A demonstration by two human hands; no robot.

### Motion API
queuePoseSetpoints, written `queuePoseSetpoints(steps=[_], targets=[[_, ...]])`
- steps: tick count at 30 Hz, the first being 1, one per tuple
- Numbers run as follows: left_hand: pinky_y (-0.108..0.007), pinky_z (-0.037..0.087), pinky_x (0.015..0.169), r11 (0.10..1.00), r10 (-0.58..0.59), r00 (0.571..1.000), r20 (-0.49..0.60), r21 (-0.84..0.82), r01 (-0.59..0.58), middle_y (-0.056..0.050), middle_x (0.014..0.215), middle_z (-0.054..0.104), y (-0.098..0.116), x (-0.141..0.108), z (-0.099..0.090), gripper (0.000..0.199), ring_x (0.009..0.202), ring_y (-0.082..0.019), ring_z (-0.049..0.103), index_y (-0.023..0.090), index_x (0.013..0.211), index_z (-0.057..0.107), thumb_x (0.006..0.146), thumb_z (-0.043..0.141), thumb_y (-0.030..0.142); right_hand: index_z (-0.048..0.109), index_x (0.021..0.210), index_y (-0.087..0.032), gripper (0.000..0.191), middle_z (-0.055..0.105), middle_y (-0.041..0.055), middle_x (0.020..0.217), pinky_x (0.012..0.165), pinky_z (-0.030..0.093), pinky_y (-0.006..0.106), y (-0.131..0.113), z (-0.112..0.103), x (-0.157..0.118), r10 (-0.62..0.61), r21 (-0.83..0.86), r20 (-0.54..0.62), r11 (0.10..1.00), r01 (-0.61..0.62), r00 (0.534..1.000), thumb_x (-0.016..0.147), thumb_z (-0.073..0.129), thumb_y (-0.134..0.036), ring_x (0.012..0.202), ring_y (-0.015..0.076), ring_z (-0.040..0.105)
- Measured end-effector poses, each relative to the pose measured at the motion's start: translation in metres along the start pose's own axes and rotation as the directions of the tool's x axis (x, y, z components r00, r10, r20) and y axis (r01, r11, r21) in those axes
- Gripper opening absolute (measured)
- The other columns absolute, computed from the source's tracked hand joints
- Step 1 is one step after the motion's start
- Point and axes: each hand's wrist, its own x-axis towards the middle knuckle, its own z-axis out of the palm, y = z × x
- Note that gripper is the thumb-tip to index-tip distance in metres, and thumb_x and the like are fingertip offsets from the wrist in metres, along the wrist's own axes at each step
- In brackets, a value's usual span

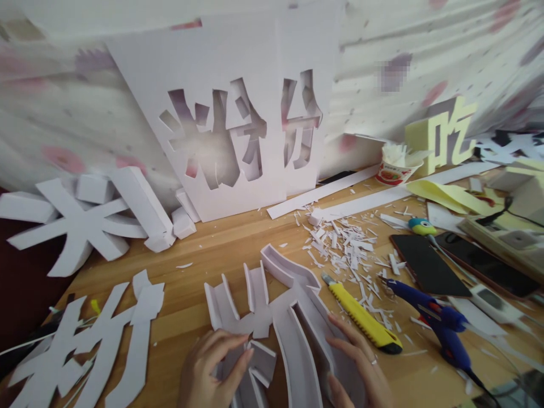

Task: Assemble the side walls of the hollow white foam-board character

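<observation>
A white foam character [293,317] with raised side walls on several strokes lies at the bottom middle of the wooden table. My left hand [219,362] is at its lower left, thumb and forefinger brought close around something too small to make out, beside a short walled stroke. My right hand [355,362] rests on the right side of the character with its fingers apart; a ring shows on one finger. A yellow utility knife [365,317] lies just right of the character. Farther right is a blue glue gun [437,317].
White offcuts [344,241] are heaped behind the knife. White boards [238,51] with cut-out characters lean on the curtain. Finished white strokes [76,221] and flat pieces [136,340] lie left. Phones [427,263], a paper cup [393,170] and a yellow character [450,136] are at right.
</observation>
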Motion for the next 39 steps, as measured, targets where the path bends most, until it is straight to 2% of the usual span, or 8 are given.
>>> queuePoseSetpoints(steps=[5,10,16,22,26,32,36,39], targets=[[-0.020,0.057,0.060,1.000,-0.030,1.000,-0.010,-0.002,0.030,0.005,0.077,0.075,-0.003,-0.001,0.003,0.008,0.067,-0.013,0.071,0.033,0.089,0.075,0.090,0.069,0.037,0.054,0.124,-0.022,0.035,0.058,0.0166,0.139,0.102,0.054,0.046,0.004,0.003,0.002,-0.039,-0.001,-0.032,0.999,0.039,0.999,0.090,0.056,-0.016,0.129,0.0295,0.058],[-0.020,0.057,0.063,0.998,-0.062,0.998,0.026,-0.009,0.062,0.005,0.078,0.075,-0.004,-0.004,-0.001,0.007,0.069,-0.013,0.071,0.033,0.091,0.075,0.090,0.069,0.036,0.053,0.123,-0.023,0.035,0.057,0.0149,0.139,0.102,0.054,0.045,0.003,0.003,0.004,-0.016,0.011,-0.027,1.000,0.016,1.000,0.090,0.057,-0.014,0.129,0.0294,0.058],[-0.022,0.057,0.060,0.995,-0.101,0.994,0.035,-0.003,0.101,0.003,0.077,0.076,-0.005,-0.001,-0.005,0.020,0.056,-0.013,0.065,0.030,0.100,0.075,0.086,0.071,0.043,0.052,0.125,-0.022,0.036,0.057,0.0156,0.139,0.099,0.056,0.042,0.002,0.003,0.004,0.019,0.006,-0.034,1.000,-0.019,0.999,0.089,0.057,-0.015,0.128,0.0289,0.059],[-0.023,0.059,0.059,0.984,-0.178,0.982,0.067,-0.015,0.179,0.001,0.074,0.077,-0.003,0.002,-0.005,0.028,0.056,-0.015,0.068,0.029,0.099,0.078,0.082,0.073,0.051,0.054,0.122,-0.023,0.036,0.060,0.0144,0.135,0.098,0.056,0.039,0.007,0.005,0.002,-0.007,0.010,-0.048,1.000,0.008,0.999,0.087,0.056,-0.012,0.125,0.0275,0.062],[-0.025,0.061,0.063,0.971,-0.235,0.969,0.078,-0.013,0.237,-0.002,0.077,0.079,0.000,0.003,-0.007,0.032,0.065,-0.019,0.074,0.028,0.099,0.079,0.081,0.074,0.053,0.058,0.116,-0.025,0.035,0.063,0.0122,0.131,0.095,0.058,0.041,0.011,0.009,0.001,0.002,0.048,-0.082,0.999,0.002,0.997,0.084,0.057,-0.012,0.120,0.0294,0.065],[-0.023,0.059,0.060,0.977,-0.211,0.975,0.075,-0.008,0.212,0.000,0.075,0.077,0.006,0.005,-0.007,0.022,0.061,-0.016,0.070,0.029,0.087,0.080,0.082,0.074,0.050,0.058,0.113,-0.025,0.035,0.065,0.0112,0.128,0.096,0.057,0.038,0.007,0.004,0.008,0.012,0.106,-0.093,0.994,-0.002,0.996,0.082,0.057,-0.010,0.119,0.0267,0.066],[-0.021,0.059,0.062,0.983,-0.176,0.980,0.092,-0.029,0.179,0.001,0.076,0.077,0.008,0.005,-0.007,0.017,0.067,-0.017,0.072,0.031,0.079,0.079,0.084,0.073,0.046,0.059,0.109,-0.026,0.032,0.068,0.0097,0.124,0.093,0.058,0.034,0.003,-0.002,0.017,0.042,0.162,-0.115,0.987,-0.023,0.992,0.082,0.057,-0.009,0.115,0.0248,0.068],[-0.022,0.059,0.062,0.981,-0.189,0.978,0.090,-0.016,0.192,0.000,0.076,0.077,0.006,0.003,-0.008,0.017,0.066,-0.017,0.072,0.031,0.080,0.079,0.082,0.075,0.046,0.061,0.107,-0.026,0.032,0.069,0.0082,0.122,0.093,0.058,0.033,0.003,-0.002,0.020,0.042,0.192,-0.138,0.981,-0.015,0.990,0.081,0.055,-0.008,0.114,0.0240,0.068]])
